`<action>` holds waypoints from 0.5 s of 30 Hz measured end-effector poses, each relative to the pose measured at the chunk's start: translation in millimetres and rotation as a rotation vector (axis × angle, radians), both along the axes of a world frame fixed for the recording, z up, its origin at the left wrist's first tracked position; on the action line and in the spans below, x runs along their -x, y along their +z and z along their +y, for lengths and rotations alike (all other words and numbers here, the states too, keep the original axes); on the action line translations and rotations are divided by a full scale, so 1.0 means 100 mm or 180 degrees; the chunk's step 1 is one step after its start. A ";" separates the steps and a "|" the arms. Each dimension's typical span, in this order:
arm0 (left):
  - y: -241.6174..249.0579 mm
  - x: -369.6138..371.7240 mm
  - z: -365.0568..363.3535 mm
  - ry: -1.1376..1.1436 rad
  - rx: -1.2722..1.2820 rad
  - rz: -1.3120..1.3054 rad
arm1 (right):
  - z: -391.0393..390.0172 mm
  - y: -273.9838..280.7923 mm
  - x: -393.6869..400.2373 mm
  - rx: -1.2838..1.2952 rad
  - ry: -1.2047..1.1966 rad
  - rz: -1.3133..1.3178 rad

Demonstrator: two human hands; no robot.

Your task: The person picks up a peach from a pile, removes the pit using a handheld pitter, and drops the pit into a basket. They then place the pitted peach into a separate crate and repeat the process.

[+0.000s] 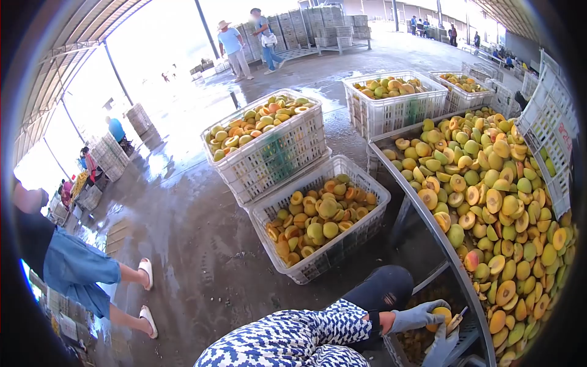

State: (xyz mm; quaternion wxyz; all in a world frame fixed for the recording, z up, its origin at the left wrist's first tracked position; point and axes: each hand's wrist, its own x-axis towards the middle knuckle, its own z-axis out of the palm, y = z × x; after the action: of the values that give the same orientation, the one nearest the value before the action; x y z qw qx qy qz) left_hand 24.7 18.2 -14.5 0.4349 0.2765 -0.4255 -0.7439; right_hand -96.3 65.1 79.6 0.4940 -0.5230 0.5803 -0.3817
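Both my hands wear grey gloves, low at the right, beside the metal edge of the fruit table. My left hand has its fingers closed round a yellow-orange fruit piece. Close against it, my right hand is closed on a small tool with a pale tip, perhaps a knife; part of this hand is hidden. Another cut piece of fruit lies between the hands. Beneath them is a crate with fruit scraps in it.
The metal table at the right holds a heap of halved fruit, with a tilted white crate over it. Fruit crates stand ahead. A person stands at the left; others walk farther back.
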 end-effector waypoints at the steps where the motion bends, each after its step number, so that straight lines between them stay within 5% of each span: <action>1: 0.03 -0.01 0.00 -0.0074 0.0001 0.0130 | 0.02 0.05 -0.02 0.0093 -0.0015 -0.0002; 11: 0.06 -0.03 0.00 0.0141 -0.0147 -0.0007 | 0.04 0.21 -0.04 -0.0407 -0.0214 0.0404; 15: 0.05 -0.02 -0.01 0.0279 -0.0145 0.0106 | 0.07 0.03 0.02 0.0634 -0.0191 0.1324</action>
State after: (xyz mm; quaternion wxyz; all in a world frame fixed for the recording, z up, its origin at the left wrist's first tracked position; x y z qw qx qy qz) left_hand 27.0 16.8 -9.7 0.4677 0.2923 -0.3886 -0.7381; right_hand -98.5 72.0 82.5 0.2981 -0.6190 0.6445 -0.3355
